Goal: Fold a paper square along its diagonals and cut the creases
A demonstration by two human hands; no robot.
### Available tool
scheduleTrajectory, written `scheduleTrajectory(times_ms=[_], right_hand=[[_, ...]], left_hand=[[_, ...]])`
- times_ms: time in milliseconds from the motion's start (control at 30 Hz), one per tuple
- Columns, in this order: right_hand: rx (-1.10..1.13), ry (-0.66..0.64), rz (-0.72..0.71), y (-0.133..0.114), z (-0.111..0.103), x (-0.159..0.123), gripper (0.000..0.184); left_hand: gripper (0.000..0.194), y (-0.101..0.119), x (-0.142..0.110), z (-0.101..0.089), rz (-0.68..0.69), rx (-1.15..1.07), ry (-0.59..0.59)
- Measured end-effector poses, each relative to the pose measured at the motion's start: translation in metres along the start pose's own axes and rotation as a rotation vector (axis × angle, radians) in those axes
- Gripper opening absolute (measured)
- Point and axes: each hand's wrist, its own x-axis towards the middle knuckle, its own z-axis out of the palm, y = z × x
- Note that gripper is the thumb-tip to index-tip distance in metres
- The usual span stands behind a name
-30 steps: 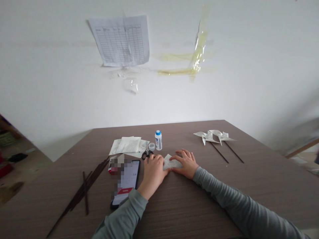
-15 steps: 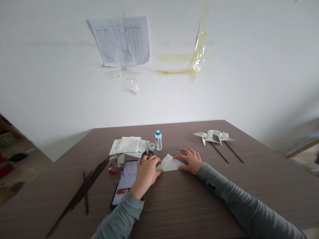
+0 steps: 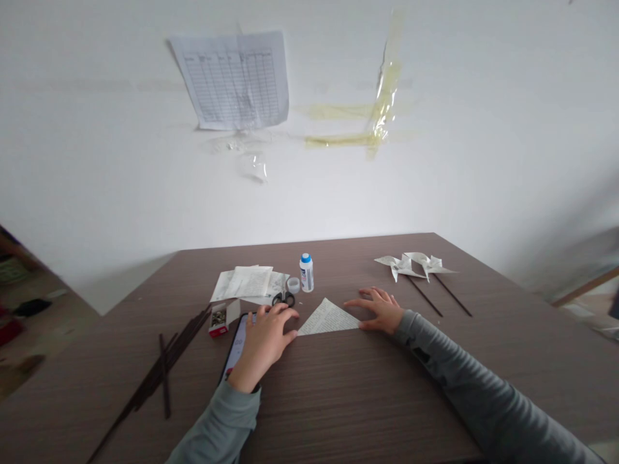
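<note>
A sheet of printed paper folded into a triangle [image 3: 329, 318] lies on the table, its point facing the wall. At its left corner is my left hand [image 3: 267, 338], fingers apart, the thumb tip close to the paper's edge. That hand partly covers a phone [image 3: 235, 348]. My right hand [image 3: 380, 310] rests at the triangle's right corner with its fingers spread, thumb near the corner. Neither hand grips anything. Just beyond the left fingers lie black-handled scissors [image 3: 283, 299].
A glue bottle [image 3: 307, 274] with a blue cap stands beside a small clear cup [image 3: 293, 285]. Paper sheets [image 3: 251, 282], a red box of small metal pieces [image 3: 219, 322] and dark sticks [image 3: 164, 367] lie left. Two paper pinwheels [image 3: 416, 265] lie right.
Both hands have moved outward from the paper, the left one leftward over the phone and the right one slightly rightward. More of the triangle, the scissors and the small box now show.
</note>
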Motion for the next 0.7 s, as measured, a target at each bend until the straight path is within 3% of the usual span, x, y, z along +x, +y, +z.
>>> scheduleTrajectory(times_ms=[467,700], right_hand=[[0.042,0.082,-0.068,0.023,0.006,0.006,0.081],[0.067,0.075,-0.122,0.016,0.007,0.005,0.083]], left_hand=[[0.049,-0.009,0.002,0.005,0.0,0.008,0.039],[0.052,-0.001,0.002,0.005,-0.023,0.004,0.043]])
